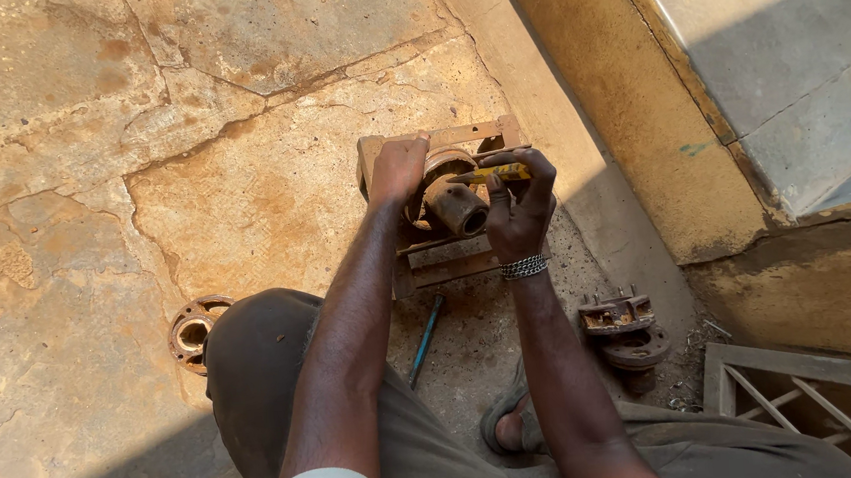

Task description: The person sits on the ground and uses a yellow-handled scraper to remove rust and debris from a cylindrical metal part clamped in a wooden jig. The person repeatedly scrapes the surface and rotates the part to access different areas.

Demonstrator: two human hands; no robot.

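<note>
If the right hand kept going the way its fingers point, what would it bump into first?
Probably the rusty metal cylinder just left of the right hand, whose fingers curl toward it around a small yellow tool. Depth is unclear.

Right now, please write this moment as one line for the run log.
left hand: grips rusty hub | right hand: holds yellow tool | wooden frame: under hub | blue-handled tool: on ground

left hand [398, 170]: gripping the rusty hub [451, 199] on the wooden frame [444, 266]
right hand [516, 203]: holding a yellow tool [499, 173] against the hub
floor: blue rod [425, 341], round flange [192, 332]
</note>
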